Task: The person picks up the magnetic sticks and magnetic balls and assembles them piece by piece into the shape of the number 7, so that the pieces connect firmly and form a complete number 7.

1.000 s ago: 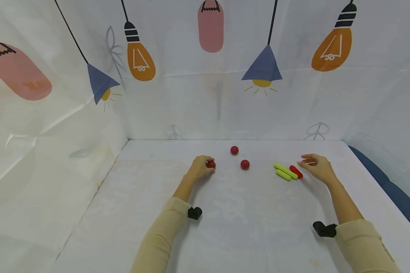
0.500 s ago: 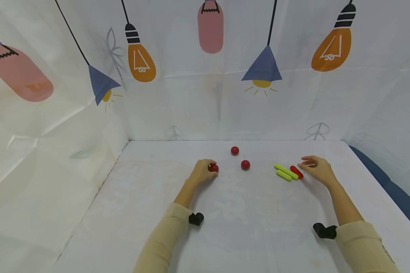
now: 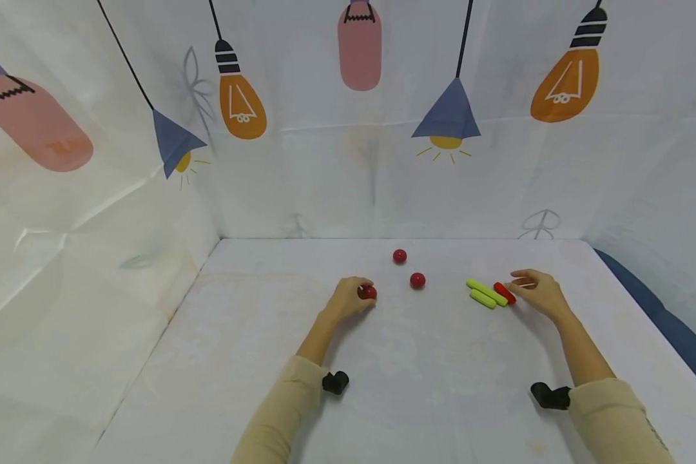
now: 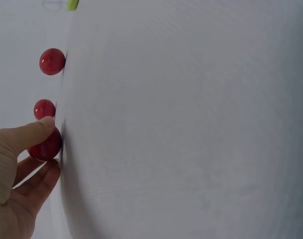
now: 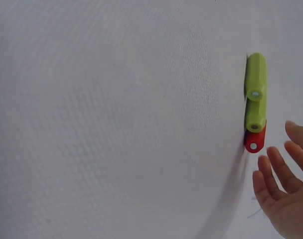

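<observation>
My left hand (image 3: 348, 299) holds a shiny red ball (image 3: 368, 292) between thumb and fingers, low over the table. In the left wrist view the thumb lies over this red ball (image 4: 48, 146) and the fingers curl beneath it. Two more red balls sit beyond, one nearer (image 3: 417, 280) and one farther back (image 3: 399, 256). My right hand (image 3: 541, 295) has loosely bent fingers with nothing between them, beside a short red stick (image 3: 504, 293). Against that stick lie a longer green stick (image 3: 487, 292) and a shorter green stick (image 3: 483, 299). Their ends show small holes in the right wrist view.
The white table (image 3: 417, 386) meets a white printed curtain (image 3: 325, 174) at its back edge. Another curtain side runs along the left. A dark blue piece (image 3: 661, 316) shows past the right edge. Black wrist devices (image 3: 335, 383) sit at both cuffs.
My left hand has moved a little right and nearer to me with the red ball. My right hand has come slightly lower, closer to the red stick. The other balls and sticks stay put.
</observation>
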Tool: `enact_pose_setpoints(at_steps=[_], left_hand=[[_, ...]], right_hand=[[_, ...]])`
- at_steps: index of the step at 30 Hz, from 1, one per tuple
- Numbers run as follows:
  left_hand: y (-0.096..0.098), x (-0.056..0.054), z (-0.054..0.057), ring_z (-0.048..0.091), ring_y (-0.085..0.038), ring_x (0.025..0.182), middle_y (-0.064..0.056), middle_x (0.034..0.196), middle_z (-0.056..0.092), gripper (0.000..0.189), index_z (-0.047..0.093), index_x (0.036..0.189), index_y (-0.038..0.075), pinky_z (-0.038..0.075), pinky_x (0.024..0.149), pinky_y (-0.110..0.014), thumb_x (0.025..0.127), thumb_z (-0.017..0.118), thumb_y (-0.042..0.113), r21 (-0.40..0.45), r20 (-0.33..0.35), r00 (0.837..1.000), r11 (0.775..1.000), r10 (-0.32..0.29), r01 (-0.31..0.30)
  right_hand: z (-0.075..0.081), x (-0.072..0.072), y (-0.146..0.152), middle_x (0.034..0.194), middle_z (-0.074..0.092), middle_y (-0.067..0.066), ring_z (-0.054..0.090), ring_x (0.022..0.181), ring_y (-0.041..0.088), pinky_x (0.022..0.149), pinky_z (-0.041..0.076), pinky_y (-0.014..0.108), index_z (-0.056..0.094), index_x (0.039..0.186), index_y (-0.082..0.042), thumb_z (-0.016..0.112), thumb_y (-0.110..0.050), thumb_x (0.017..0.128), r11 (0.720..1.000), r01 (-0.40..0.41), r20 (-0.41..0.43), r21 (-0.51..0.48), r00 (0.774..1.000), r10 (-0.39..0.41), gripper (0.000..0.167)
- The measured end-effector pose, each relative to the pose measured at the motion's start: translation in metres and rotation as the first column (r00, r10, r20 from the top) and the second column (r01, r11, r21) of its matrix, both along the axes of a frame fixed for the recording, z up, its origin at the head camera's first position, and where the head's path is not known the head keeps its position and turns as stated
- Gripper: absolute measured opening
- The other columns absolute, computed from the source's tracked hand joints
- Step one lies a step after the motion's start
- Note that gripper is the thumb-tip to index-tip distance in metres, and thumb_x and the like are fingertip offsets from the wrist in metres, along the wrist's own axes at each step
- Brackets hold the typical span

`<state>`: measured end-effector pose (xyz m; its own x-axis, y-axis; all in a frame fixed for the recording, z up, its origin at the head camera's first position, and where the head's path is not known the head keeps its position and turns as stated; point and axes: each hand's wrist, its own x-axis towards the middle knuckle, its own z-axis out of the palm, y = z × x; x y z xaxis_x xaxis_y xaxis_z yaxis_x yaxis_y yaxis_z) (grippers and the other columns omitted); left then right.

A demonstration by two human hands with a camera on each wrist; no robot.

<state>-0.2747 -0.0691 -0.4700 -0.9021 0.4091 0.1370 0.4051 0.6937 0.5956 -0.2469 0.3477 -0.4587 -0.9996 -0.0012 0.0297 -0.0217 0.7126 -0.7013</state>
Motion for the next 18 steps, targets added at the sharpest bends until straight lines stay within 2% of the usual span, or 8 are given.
enact_pose_setpoints(at_steps=[2, 7, 8, 9, 18], left_hand=[[0.001, 0.001, 0.000, 0.058, -0.026, 0.106, -0.015, 0.115, 0.064, 0.039, 0.064, 0.115, 0.000, 0.047, 0.091, -0.036, 0.080, 0.075, 0.012, 0.003, -0.007, 1.000, 1.000, -0.005, 0.005], [0.002, 0.005, -0.002, 0.060, -0.025, 0.103, -0.016, 0.112, 0.065, 0.038, 0.065, 0.113, -0.001, 0.048, 0.088, -0.035, 0.079, 0.075, 0.012, 0.008, -0.045, 0.999, 1.000, -0.024, 0.025], [0.002, 0.006, -0.002, 0.060, -0.025, 0.102, -0.015, 0.112, 0.066, 0.038, 0.065, 0.113, -0.001, 0.049, 0.088, -0.035, 0.079, 0.075, 0.012, 0.004, -0.049, 0.998, 1.000, -0.028, 0.028], [0.003, 0.006, -0.003, 0.060, -0.025, 0.101, -0.015, 0.111, 0.066, 0.038, 0.065, 0.112, -0.001, 0.049, 0.087, -0.034, 0.079, 0.076, 0.012, 0.004, -0.051, 0.998, 1.000, -0.031, 0.031], [0.005, 0.010, -0.005, 0.060, -0.022, 0.098, -0.013, 0.110, 0.066, 0.037, 0.066, 0.112, 0.000, 0.049, 0.085, -0.032, 0.078, 0.076, 0.012, -0.022, -0.046, 0.998, 0.999, -0.043, 0.042]], right_hand=[[-0.009, -0.004, 0.005, 0.111, 0.058, 0.027, 0.054, 0.101, 0.042, 0.071, 0.052, 0.042, 0.051, 0.123, 0.006, 0.057, -0.044, 0.091, 1.000, 0.008, -0.010, 0.021, 1.000, -0.008, 0.060], [-0.005, -0.003, 0.001, 0.116, 0.055, 0.033, 0.052, 0.105, 0.046, 0.081, 0.049, 0.052, 0.048, 0.126, 0.009, 0.054, -0.042, 0.094, 1.000, -0.020, 0.015, 0.019, 1.000, 0.020, 0.060], [0.000, -0.001, -0.003, 0.117, 0.053, 0.034, 0.051, 0.107, 0.048, 0.084, 0.047, 0.055, 0.047, 0.127, 0.010, 0.054, -0.038, 0.094, 1.000, -0.021, 0.036, 0.009, 0.999, 0.020, 0.059], [0.007, 0.003, -0.008, 0.118, 0.053, 0.035, 0.050, 0.107, 0.048, 0.084, 0.046, 0.056, 0.047, 0.127, 0.011, 0.055, -0.033, 0.095, 1.000, -0.022, 0.048, 0.005, 0.999, 0.021, 0.055], [0.008, 0.004, -0.012, 0.115, 0.054, 0.035, 0.051, 0.106, 0.048, 0.084, 0.047, 0.054, 0.048, 0.123, 0.013, 0.056, -0.029, 0.094, 0.999, -0.039, 0.077, 0.028, 0.996, 0.037, 0.052]])
